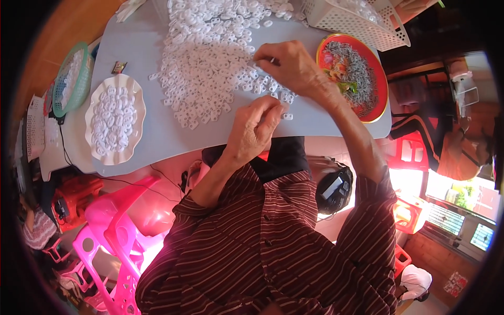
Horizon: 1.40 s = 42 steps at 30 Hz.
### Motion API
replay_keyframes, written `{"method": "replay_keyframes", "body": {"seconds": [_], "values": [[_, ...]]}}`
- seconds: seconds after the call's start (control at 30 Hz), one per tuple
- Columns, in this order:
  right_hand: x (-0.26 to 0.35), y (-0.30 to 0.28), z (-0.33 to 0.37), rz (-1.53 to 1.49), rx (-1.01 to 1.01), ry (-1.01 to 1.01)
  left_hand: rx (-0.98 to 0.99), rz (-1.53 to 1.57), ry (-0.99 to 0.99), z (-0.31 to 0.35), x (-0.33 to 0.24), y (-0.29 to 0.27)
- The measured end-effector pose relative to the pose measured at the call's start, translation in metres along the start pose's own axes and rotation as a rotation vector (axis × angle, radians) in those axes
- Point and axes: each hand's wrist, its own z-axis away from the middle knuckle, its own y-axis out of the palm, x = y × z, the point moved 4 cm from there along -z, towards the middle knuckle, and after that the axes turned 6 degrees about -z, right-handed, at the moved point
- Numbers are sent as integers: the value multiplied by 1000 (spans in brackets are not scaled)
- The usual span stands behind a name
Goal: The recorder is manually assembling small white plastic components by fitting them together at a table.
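Observation:
My left hand (pixel 252 128) is above the table's front edge, thumb and fingers pinched together; whatever is between them is too small to make out. Farther forward and to the right, my right hand (pixel 291 65) reaches over the pile, fingers curled in and fingertips close together, their contents unclear. Under and beyond both hands spreads a heap of small white plastic pieces (pixel 202 79) with holes in them. One loose white piece (pixel 287 116) lies just right of my left fingertips. A red round plate (pixel 381 86) at the right bears many small grey metal springs (pixel 359 71).
At the left, a scalloped white dish (pixel 140 113) holds many white pieces. A small wrapped packet (pixel 119 67) lies behind it. Farther left stands a green basket (pixel 84 79). A white perforated basket (pixel 336 23) is at the back right. Pink chairs (pixel 118 231) stand below left.

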Motion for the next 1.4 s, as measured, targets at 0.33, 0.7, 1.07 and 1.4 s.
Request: {"method": "replay_keyframes", "body": {"seconds": [0.33, 0.7, 1.07, 1.4], "values": [[10, 26, -5, -115, 14, -63, -40, -37, 57, 2, 3, 2], [-50, -87, 34, 116, -275, 84, -4, -153, 37, 0, 7, 0], [-28, -87, 45, 161, -145, 110, -24, -141, 74, 0, 6, 2], [-95, -163, 80, 448, -193, 251, -2, -141, 63, 0, 4, 4]]}}
